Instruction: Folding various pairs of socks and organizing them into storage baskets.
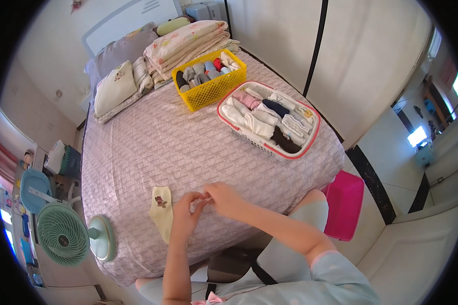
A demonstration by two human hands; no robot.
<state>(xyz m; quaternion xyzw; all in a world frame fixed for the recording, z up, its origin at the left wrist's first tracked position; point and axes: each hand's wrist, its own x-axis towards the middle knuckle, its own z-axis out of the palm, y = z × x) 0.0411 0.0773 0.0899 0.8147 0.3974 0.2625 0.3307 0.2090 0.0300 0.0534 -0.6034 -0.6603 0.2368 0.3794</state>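
Note:
My left hand (188,208) and my right hand (223,199) meet above the near part of the bed, fingertips pinched together. Whatever they hold between them, if anything, is too small or hidden to make out. Just left of my left hand, a cream sock (160,216) with a small brown animal figure lies flat on the patterned bed sheet (137,157). My left forearm covers part of its right edge.
A white basket with a red rim (316,133) holds folded clothes at the bed's right. Behind it stands a yellow basket (213,93) of rolled socks. Folded quilts (188,46) lie farther back. A green fan (63,234) stands left; a pink bin (345,203) sits right.

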